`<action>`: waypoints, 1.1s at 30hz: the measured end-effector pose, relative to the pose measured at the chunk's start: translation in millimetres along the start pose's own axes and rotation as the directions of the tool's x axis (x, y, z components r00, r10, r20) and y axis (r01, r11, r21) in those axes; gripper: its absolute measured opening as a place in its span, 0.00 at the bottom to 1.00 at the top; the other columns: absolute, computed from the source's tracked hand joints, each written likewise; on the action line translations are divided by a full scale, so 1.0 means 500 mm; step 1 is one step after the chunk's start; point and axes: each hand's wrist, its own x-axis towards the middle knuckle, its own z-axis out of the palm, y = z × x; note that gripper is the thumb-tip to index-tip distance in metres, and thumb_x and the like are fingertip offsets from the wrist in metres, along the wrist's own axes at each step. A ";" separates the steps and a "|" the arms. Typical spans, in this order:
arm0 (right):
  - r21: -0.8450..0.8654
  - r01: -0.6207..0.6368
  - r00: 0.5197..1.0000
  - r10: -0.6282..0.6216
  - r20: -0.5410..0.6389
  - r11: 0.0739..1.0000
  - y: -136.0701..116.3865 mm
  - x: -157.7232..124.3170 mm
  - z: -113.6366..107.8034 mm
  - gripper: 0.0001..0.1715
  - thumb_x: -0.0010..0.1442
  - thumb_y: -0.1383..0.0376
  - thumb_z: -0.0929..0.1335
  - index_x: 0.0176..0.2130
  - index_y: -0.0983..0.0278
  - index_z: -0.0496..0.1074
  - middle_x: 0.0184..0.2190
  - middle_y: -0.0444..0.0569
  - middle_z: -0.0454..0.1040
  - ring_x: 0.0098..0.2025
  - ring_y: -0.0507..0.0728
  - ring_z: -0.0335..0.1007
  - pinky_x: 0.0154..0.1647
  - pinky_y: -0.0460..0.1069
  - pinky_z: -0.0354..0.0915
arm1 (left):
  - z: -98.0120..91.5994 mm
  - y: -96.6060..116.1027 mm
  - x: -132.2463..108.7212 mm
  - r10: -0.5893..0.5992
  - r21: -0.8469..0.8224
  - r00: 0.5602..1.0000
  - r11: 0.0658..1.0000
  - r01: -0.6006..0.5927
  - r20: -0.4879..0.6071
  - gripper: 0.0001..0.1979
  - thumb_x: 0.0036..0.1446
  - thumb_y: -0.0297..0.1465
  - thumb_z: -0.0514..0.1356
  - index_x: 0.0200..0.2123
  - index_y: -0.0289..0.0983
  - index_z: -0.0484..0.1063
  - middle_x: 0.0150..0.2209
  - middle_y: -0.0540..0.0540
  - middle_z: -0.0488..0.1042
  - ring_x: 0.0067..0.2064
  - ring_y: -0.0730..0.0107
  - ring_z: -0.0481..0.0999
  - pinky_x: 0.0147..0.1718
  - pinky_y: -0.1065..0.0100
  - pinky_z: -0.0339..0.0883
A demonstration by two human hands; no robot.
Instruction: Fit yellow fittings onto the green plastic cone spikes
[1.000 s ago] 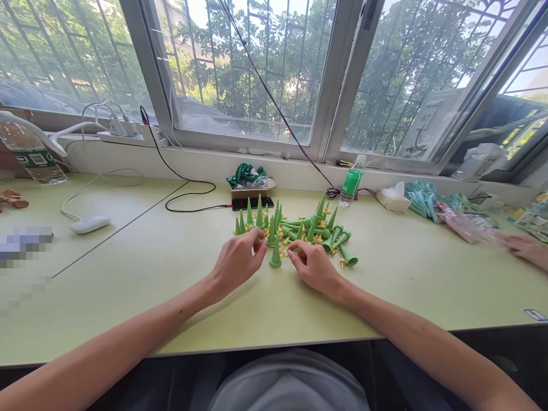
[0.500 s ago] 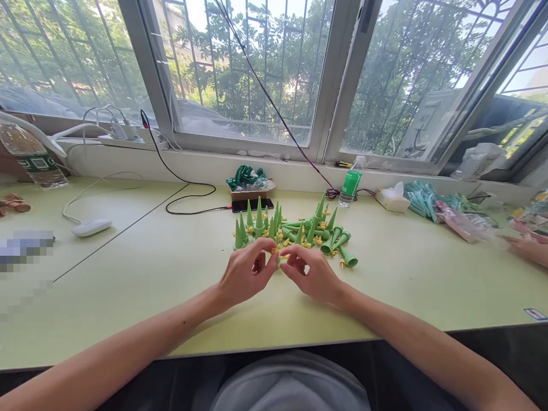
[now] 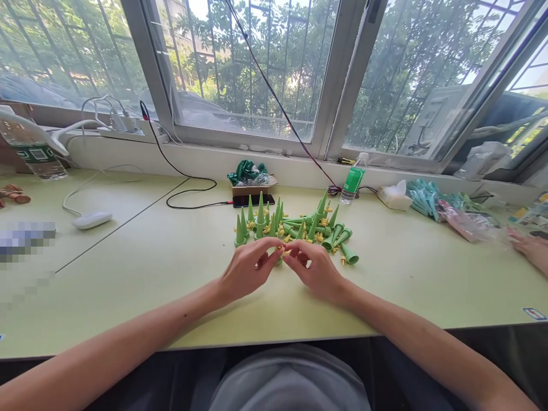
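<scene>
Watching through the head view, I see the left hand [image 3: 250, 269] pinching a small yellow piece [image 3: 281, 247] between thumb and forefinger, while the right hand [image 3: 317, 270] brings its curled fingertips up to it, though I cannot tell whether they grip it too. The piece is above the table [image 3: 128, 297], on the near side of some upright green cones [image 3: 260, 218] and toppled green cones [image 3: 350, 256].
</scene>
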 end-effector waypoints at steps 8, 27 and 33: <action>0.003 0.031 0.999 -0.031 0.032 1.000 -0.010 0.002 -0.004 0.15 0.69 0.58 0.63 0.46 0.63 0.75 0.29 0.46 0.74 0.23 0.49 0.65 0.22 0.44 0.60 | -0.003 -0.011 0.002 0.132 -0.001 0.990 0.991 -0.132 -0.054 0.05 0.64 0.26 0.59 0.41 0.39 0.74 0.38 0.47 0.70 0.22 0.85 0.65 0.21 0.77 0.62; 0.539 -0.209 0.978 0.161 0.134 0.816 0.006 0.015 -0.002 0.21 0.64 0.48 0.67 0.39 0.63 0.67 0.30 0.44 0.76 0.18 0.48 0.70 0.15 0.43 0.63 | 0.001 -0.025 0.001 0.181 -0.110 0.983 0.977 -0.184 -0.042 0.11 0.63 0.22 0.60 0.44 0.41 0.77 0.36 0.49 0.67 0.25 0.84 0.73 0.23 0.79 0.65; 0.539 -0.216 0.976 0.186 0.110 0.814 -0.001 0.019 -0.008 0.18 0.62 0.51 0.70 0.37 0.63 0.67 0.22 0.39 0.71 0.16 0.47 0.66 0.15 0.43 0.61 | 0.000 -0.025 0.002 0.153 -0.060 0.988 0.987 -0.152 0.003 0.07 0.60 0.29 0.64 0.43 0.40 0.78 0.36 0.49 0.68 0.21 0.86 0.63 0.20 0.77 0.59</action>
